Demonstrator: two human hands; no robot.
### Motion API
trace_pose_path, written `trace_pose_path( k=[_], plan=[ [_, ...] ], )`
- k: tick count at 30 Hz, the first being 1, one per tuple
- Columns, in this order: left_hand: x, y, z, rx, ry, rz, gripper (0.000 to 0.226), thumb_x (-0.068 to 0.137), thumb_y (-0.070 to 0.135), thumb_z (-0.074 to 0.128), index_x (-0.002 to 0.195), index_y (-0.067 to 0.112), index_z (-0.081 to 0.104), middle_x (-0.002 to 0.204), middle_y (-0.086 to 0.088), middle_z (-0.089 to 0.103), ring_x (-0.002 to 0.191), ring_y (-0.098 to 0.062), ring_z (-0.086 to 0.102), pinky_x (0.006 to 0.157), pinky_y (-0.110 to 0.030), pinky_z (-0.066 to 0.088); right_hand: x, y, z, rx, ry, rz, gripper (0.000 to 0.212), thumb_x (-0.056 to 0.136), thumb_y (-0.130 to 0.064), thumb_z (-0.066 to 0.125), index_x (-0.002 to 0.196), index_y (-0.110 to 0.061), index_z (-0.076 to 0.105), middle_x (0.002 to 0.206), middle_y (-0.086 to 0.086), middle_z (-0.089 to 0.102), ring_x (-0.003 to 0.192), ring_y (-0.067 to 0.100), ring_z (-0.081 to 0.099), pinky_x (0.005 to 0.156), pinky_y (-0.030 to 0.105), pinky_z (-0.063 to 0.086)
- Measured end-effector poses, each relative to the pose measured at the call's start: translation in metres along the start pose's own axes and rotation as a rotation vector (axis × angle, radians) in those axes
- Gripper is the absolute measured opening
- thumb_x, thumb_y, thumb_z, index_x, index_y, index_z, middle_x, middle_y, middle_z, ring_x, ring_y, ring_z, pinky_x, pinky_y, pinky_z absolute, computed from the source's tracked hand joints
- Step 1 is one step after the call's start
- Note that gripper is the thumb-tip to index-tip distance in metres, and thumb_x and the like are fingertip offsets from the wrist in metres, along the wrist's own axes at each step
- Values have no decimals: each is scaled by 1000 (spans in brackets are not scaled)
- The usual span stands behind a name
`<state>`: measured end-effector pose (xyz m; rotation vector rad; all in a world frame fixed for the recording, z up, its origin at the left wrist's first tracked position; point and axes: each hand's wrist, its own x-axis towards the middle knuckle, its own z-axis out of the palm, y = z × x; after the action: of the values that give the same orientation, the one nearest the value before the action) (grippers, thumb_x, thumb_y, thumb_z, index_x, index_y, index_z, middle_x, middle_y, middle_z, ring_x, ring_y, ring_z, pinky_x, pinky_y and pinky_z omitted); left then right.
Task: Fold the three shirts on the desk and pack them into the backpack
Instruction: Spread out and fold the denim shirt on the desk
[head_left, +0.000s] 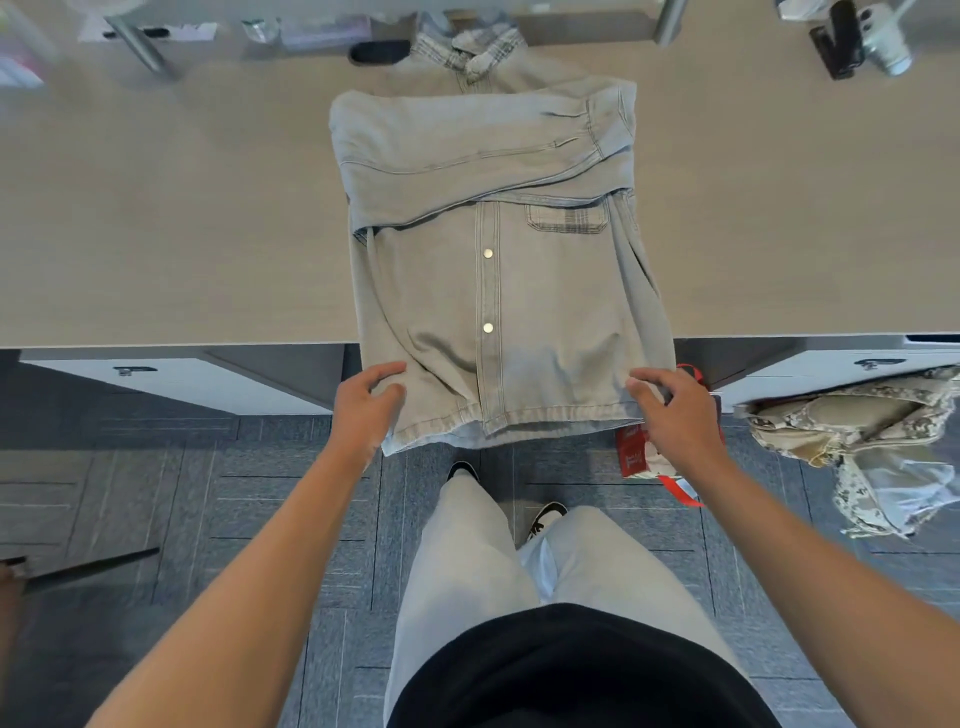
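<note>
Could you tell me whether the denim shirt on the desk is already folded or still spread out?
Partly folded: the denim shirt has its sleeves crossed over the chest, but the body lies full length, hem overhanging the desk.

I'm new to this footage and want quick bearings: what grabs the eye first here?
A pale denim shirt lies mid-desk, sleeves folded across its chest, its hem hanging over the near edge. The left hand and right hand pinch its bottom corners. A camouflage backpack sits at the right.

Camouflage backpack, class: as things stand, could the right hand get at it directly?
Probably yes. The backpack hangs right of the right hand with nothing between them, but that hand first has to release the shirt hem it pinches.
</note>
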<state>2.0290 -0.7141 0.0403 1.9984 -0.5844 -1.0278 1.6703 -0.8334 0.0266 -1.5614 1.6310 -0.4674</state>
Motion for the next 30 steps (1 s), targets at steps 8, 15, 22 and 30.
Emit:
trace_pose_path(
  k=[8, 15, 22, 30],
  plan=[
    [-66, 44, -15, -56, -1, 8, 34, 93, 6, 63, 121, 22, 74, 80, -3, 64, 55, -11, 47, 47, -22, 42, -43, -39, -54, 48, 61, -36, 21, 101, -39, 65, 108, -24, 78, 106, -8, 65, 104, 10, 60, 90, 26, 44],
    [-73, 99, -19, -96, 14, 48, 32, 92, 7, 63, 119, 21, 72, 59, 6, 52, 50, -9, 39, 43, -20, 36, -31, -83, -90, 73, 63, -87, 21, 101, -34, 66, 107, -19, 80, 111, -5, 67, 136, 13, 49, 102, 26, 35],
    [-31, 160, -17, -200, 50, 95, 35, 94, 11, 67, 128, 16, 72, 96, -6, 76, 83, -19, 67, 77, -32, 57, 27, -141, -100, 168, 111, -102, 36, 105, -35, 55, 94, -10, 79, 93, 3, 65, 104, 23, 62, 92, 40, 46],
    [55, 220, -16, -329, 135, 84, 34, 96, 5, 64, 128, 9, 71, 112, -11, 75, 92, -19, 71, 77, -28, 57, 122, -202, -87, 227, 206, -130, 46, 100, -47, 50, 89, -10, 75, 96, 2, 63, 93, 21, 63, 87, 56, 57]
  ],
)
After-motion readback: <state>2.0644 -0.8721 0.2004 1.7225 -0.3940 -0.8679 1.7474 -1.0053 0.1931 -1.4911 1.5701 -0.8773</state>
